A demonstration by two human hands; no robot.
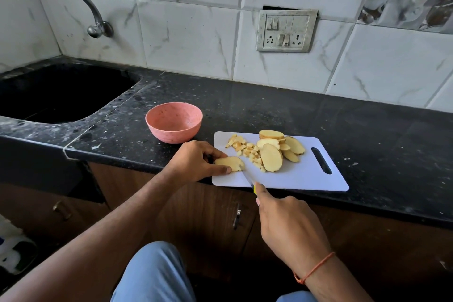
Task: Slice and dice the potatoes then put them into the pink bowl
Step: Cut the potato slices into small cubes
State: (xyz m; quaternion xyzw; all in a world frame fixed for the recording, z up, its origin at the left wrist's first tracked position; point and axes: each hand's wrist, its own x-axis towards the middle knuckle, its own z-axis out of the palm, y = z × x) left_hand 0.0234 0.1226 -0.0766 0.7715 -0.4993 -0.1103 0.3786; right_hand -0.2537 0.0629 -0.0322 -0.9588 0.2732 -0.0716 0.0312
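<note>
Potato slice [230, 163]: one flat piece, lying at the near left corner of the white cutting board [301, 176], pinned under the left hand [196, 160], whose thumb and fingers curl round its edges, the grip clamped on it. Knife [248, 178]: blade resting on the board just right of that slice, its tip touching the slice's edge; yellow handle held in the right hand [286, 223], grip closed round it, forefinger laid along the top. Potato cubes [247, 151]: a loose heap of small dice in the middle-left of the board. Potato slices [277, 149]: a leaning stack of oval pieces just right of the cubes, skin showing on the edges. Pink bowl [174, 121]: upright on the black tabletop [367, 125], just beyond the board's far left corner, nothing visible inside. Sink [61, 93]: dark basin at far left. Tap [85, 10]: wall-mounted above it. Switch plate [285, 30]: on the tiled wall behind the board.
</note>
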